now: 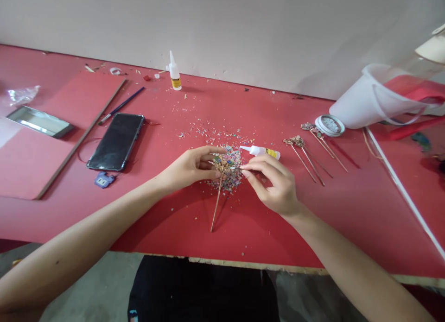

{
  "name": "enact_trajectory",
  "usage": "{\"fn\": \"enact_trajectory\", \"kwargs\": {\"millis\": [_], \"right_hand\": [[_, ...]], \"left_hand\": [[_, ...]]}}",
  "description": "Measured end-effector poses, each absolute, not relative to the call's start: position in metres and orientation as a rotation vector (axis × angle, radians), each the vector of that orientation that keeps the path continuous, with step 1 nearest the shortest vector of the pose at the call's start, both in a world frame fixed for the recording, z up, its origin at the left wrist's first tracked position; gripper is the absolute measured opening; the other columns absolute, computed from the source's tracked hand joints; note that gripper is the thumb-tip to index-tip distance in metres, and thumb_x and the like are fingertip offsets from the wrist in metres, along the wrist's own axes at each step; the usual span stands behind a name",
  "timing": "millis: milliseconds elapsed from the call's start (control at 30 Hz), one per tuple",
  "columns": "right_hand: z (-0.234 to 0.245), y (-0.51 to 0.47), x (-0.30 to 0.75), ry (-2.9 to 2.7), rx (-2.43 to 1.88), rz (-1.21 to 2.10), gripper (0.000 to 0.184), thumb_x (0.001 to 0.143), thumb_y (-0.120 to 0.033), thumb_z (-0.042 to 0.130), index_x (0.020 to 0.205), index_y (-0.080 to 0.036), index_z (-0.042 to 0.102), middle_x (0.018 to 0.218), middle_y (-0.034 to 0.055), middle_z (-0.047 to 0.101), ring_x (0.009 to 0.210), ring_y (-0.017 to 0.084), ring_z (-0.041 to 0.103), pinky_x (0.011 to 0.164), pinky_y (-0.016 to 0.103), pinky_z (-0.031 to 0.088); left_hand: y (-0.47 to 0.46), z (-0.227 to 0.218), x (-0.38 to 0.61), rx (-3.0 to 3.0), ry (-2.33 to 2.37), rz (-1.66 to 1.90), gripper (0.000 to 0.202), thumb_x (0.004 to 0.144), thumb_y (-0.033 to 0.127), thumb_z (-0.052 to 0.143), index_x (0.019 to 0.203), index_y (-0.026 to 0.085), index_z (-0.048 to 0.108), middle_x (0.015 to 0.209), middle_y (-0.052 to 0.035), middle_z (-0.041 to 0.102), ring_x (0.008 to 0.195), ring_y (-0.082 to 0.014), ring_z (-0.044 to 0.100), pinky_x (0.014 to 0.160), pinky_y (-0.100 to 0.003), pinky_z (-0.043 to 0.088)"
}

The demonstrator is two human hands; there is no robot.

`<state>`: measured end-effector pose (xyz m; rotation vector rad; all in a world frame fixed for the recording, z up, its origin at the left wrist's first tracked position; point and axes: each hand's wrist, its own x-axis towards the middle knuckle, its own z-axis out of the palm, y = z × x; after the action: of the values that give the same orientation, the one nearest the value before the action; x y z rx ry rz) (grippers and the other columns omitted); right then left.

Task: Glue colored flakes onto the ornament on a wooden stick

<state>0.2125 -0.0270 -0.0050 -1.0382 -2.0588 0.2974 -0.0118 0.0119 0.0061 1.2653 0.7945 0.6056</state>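
Note:
My left hand (193, 167) pinches the ornate gold head of a hair stick (218, 199), whose thin pin slants down toward me over the red table (174, 220). My right hand (274, 183) is closed in a pinch at the same gold head, fingertips touching it from the right; whatever it holds is too small to name. Under both hands lies a heap of small multicoloured beads (231, 167). A small glue bottle (260, 151) lies on its side just behind my right hand.
Several finished hair sticks (311, 157) lie at the right near a round tin (330, 125) and a tipped white bucket (375, 99). At the left are a phone (116, 141), a blue pen (121, 105), a red board (52, 136), and an upright glue bottle (174, 74).

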Motion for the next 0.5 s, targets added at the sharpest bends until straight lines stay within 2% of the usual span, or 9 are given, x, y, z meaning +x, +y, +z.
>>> {"fn": "enact_trajectory", "kwargs": {"millis": [500], "right_hand": [[-0.0031, -0.0275, 0.2116, -2.110, -1.008, 0.201, 0.019, 0.081, -0.011, 0.057, 0.097, -0.022, 0.061, 0.088, 0.0045, 0.061, 0.084, 0.017, 0.060, 0.074, 0.033, 0.051]], "left_hand": [[0.0075, 0.0064, -0.0104, 1.192, 0.743, 0.602, 0.045, 0.078, 0.009, 0.063, 0.121, 0.014, 0.050, 0.090, -0.0050, 0.066, 0.085, -0.0166, 0.067, 0.083, -0.034, 0.054]]}}
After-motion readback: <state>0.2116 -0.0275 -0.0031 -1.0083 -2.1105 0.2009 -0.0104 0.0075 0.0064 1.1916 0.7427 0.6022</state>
